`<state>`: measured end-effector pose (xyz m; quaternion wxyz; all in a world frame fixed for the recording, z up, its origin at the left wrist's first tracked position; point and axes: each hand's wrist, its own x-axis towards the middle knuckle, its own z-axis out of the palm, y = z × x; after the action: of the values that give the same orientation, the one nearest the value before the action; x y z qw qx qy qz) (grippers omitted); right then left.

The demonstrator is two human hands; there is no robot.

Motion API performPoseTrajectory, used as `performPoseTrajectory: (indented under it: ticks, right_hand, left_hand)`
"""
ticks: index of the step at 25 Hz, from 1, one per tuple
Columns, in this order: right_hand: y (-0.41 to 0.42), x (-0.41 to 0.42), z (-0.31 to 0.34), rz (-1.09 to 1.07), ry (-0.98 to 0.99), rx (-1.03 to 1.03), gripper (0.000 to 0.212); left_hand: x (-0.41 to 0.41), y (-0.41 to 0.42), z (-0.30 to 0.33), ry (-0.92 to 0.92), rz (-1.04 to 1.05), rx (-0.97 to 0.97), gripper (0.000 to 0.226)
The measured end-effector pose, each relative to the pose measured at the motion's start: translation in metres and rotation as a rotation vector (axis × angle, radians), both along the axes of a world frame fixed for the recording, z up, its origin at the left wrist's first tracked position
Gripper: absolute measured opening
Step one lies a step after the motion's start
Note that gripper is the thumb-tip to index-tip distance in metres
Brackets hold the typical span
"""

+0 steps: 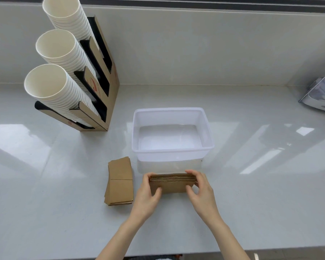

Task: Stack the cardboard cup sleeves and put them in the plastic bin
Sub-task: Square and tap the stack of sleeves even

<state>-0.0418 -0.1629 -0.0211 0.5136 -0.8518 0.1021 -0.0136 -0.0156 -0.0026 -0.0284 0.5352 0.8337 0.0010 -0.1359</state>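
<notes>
Between left hand (pixel 146 194) and right hand (pixel 202 192), sleeve stack (pixel 172 183) clamped at both ends, just before plastic bin (pixel 172 152).

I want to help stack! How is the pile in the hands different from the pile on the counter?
The held pile stands on edge, gripped at both ends by the left hand and right hand; the counter pile lies flat, untouched. The held pile sits before the bin; the counter pile lies beside it. Both are brown cardboard.
</notes>
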Motion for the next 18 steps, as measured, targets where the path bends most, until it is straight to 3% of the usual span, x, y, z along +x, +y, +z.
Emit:
performPoseTrajectory:
  ticks: [4,12,18]
  right_hand:
    - [-0.001,-0.001,-0.012,0.027,0.008,-0.009,0.050]
    - [-0.004,0.006,-0.011,0.026,0.002,-0.021,0.051]
    - [-0.002,0.004,-0.011,0.038,0.050,-0.041,0.056]
  left_hand:
    - [0.000,0.002,-0.013,0.014,-0.032,0.068,0.058]
    - [0.008,0.001,-0.013,-0.030,-0.030,0.042,0.031]
    - [0.005,0.003,-0.014,-0.047,-0.040,0.057,0.030]
